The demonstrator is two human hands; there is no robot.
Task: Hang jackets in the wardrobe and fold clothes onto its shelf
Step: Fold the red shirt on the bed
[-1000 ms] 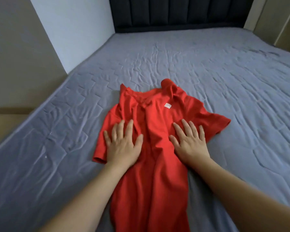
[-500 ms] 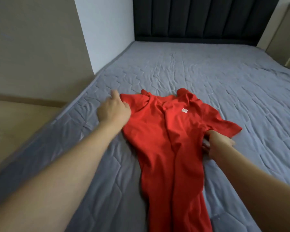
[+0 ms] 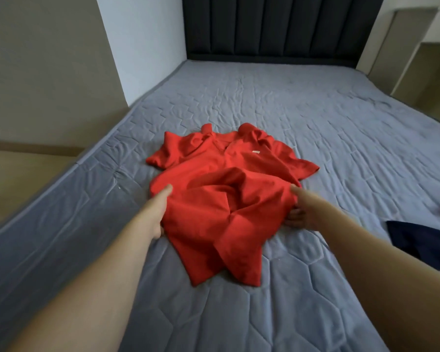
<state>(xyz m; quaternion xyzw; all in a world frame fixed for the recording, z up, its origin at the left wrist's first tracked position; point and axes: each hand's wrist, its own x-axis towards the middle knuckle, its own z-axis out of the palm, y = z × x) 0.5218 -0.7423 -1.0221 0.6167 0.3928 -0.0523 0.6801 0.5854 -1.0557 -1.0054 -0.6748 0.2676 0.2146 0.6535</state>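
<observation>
A red polo shirt (image 3: 214, 174) lies on the grey quilted bed (image 3: 315, 123), collar toward the headboard, both short sleeves spread. Its lower half is bunched and lifted up over the chest. My left hand (image 3: 158, 212) grips the shirt's left side, fingers hidden under the cloth, thumb on top. My right hand (image 3: 300, 212) grips the right side of the lifted fabric, its fingers partly tucked beneath.
A dark navy garment (image 3: 422, 240) lies at the right edge of the bed. The dark padded headboard (image 3: 277, 29) stands at the far end. A beige wall (image 3: 48, 72) runs along the left, a light cabinet (image 3: 417, 59) at the far right.
Both hands left the shirt's shoulders and sleeves, took hold of its lower sides and brought the bottom half up toward the collar. The shirt now lies bunched instead of stretched long.
</observation>
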